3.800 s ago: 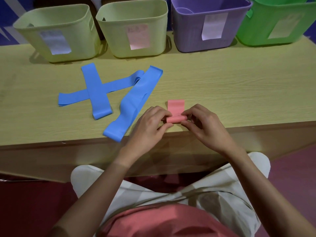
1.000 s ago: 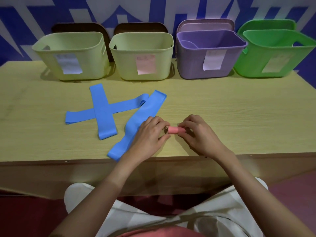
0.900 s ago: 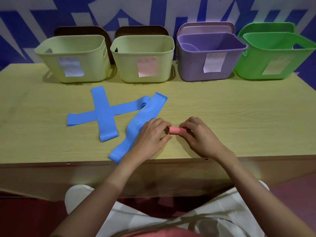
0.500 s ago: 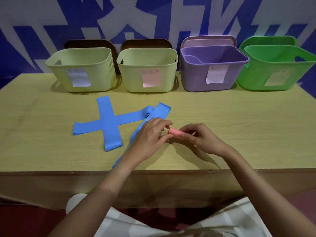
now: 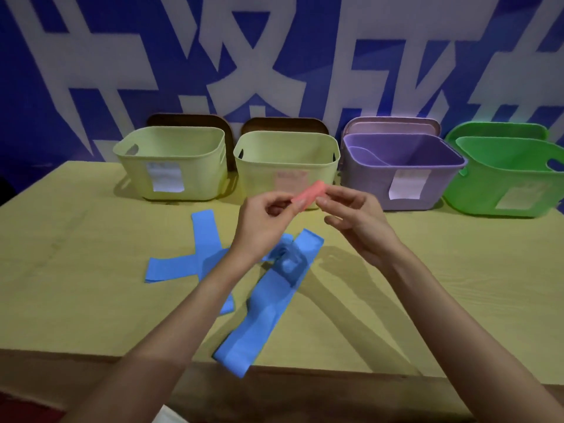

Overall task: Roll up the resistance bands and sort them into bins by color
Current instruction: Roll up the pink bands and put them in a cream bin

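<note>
The pink rolled band (image 5: pixel 309 192) was up in the air, held above the table (image 5: pixel 457 270) right in front of the second yellow bin (image 5: pixel 285 166), the one with the pink label. The left hand (image 5: pixel 262 221) pinched one end of the roll between thumb and fingers (image 5: pixel 300 204), and the right hand (image 5: pixel 355 218) had its fingertips touching the other end, with the remaining fingers loosely spread out below (whether the right was really gripping or just steadying it, I couldn't tell).

Left of that bin sat the other yellow bin (image 5: pixel 172 163) with a white label. To its right came the purple bin (image 5: pixel 399 172), then the green bin (image 5: pixel 509 178) furthest right, all in a row along the back edge.

In front of the second yellow bin, the blue bands (image 5: pixel 259 309) lay flat and unrolled: two crossed over each other, and a third running diagonally down to the near table edge, partly hidden under the left forearm.
</note>
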Motion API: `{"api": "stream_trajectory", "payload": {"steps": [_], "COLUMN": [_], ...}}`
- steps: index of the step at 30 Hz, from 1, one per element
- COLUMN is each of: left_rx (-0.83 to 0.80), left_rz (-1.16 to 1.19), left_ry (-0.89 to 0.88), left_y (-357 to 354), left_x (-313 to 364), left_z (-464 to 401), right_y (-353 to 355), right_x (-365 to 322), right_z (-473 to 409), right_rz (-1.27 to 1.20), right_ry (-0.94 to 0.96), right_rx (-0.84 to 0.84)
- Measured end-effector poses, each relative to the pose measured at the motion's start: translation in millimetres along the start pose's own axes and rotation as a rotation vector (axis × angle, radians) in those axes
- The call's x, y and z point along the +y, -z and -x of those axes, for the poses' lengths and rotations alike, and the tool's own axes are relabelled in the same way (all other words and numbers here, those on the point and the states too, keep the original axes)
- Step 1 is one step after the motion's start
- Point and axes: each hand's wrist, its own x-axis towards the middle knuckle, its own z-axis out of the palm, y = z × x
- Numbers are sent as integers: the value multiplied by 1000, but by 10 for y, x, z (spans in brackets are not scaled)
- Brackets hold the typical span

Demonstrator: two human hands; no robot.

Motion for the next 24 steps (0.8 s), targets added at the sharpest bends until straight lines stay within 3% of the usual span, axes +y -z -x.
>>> {"api": "stream_trajectory", "payload": {"steps": [6, 18, 22, 24], "left_rx": [-20, -51, -53, -52], "left_rz": [96, 65, -40, -258], "left_ry": [10, 36, 35, -12], "left_y": [141, 427, 497, 556], "left_x": [92, 80, -45, -170], "left_z": [-470, -1547, -1868, -1975], "right_y": [-138, -272, -312, -305], "right_x": [-181, -487, -482, -440], "right_z": [-524, -1592, -1992, -2168], "right_rz": [30, 114, 196, 268], "right_ry": [29, 64, 64, 45], "right_rx": [32, 13, 36, 85]}}
